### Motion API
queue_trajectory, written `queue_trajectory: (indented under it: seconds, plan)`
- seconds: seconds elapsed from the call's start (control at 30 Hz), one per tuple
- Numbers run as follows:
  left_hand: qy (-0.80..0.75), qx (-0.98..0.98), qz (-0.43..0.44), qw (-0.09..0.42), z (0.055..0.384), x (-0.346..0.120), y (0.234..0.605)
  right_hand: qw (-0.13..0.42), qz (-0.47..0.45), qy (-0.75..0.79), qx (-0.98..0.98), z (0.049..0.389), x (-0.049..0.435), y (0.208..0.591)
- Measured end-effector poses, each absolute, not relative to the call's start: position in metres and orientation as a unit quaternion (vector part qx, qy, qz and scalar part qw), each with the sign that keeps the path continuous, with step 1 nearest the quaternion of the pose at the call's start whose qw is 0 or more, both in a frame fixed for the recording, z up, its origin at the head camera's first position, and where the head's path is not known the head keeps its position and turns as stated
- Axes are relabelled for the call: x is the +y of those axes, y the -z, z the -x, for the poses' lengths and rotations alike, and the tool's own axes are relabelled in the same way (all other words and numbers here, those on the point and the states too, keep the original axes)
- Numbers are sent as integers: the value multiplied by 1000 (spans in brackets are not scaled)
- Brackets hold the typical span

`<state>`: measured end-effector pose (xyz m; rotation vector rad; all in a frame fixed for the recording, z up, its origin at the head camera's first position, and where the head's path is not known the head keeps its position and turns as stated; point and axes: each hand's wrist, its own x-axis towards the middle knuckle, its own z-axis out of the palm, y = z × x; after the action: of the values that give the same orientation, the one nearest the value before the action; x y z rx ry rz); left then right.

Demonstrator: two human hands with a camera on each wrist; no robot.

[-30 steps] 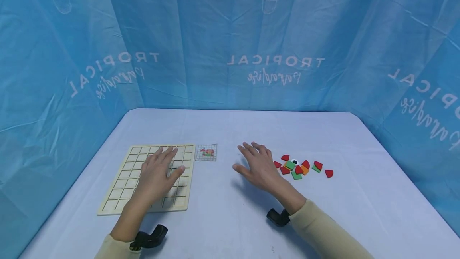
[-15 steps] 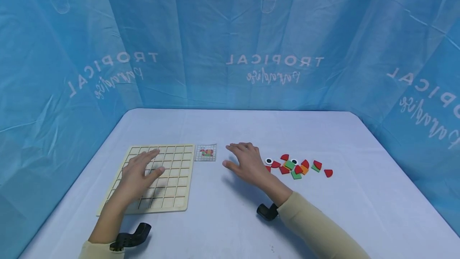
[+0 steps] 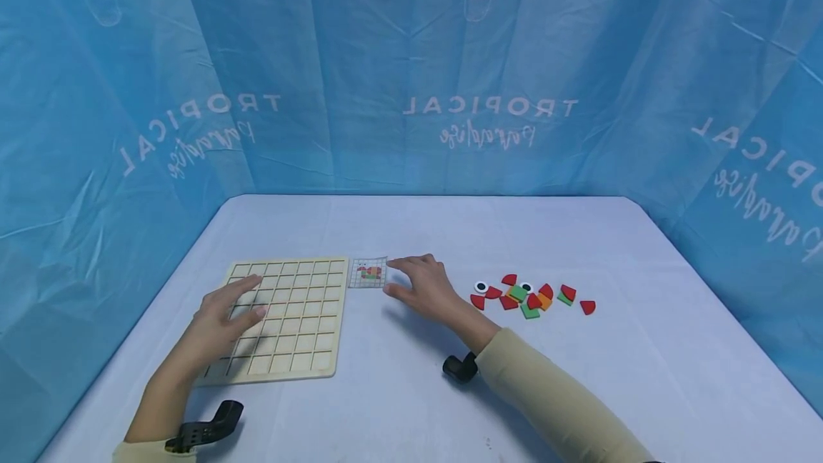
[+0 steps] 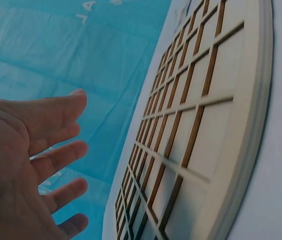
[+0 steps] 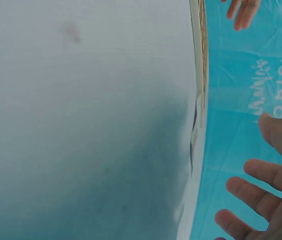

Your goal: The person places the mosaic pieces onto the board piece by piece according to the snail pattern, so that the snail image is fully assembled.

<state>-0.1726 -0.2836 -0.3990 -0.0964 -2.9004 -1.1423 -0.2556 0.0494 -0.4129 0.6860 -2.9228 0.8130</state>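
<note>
Over the left side of a pale wooden grid board (image 3: 302, 327) hovers my left hand (image 3: 215, 324), fingers extended and holding nothing. The left wrist view shows its spread fingers apart from the board's grooved squares (image 4: 201, 135). My right hand (image 3: 427, 291) is above the table, its fingertips close to the right edge of a small picture card (image 3: 368, 274). That card carries a grid with a red, green and orange figure and lies beside the board. In the right wrist view the right hand (image 5: 276, 185) has loosely extended fingers and nothing in them.
Right of the right hand lies a loose group of flat pieces: red quarter-circles (image 3: 588, 307), green pieces (image 3: 530, 311), orange pieces (image 3: 544, 303) and round eye pieces (image 3: 481, 287). A blue printed curtain (image 3: 398, 56) surrounds the white table (image 3: 411, 406).
Both hands have moved left. The left one has shifted toward the board's left edge, and the right one has come away from the coloured pieces to the card.
</note>
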Motion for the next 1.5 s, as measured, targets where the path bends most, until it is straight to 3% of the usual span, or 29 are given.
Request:
queue_trajectory:
  seconds: [0.77,1.13,1.5]
  plan:
    - [441,-894,8,-82,174,-359,414,-29,-196,-260,-945,281,23,419]
    - [443,-892,49,-78,178,-383,425,-26,-207,-240,-948,289,22,422]
    - [435,-890,17,-140,185,-396,426,-31,-195,-214,-957,297,16,426]
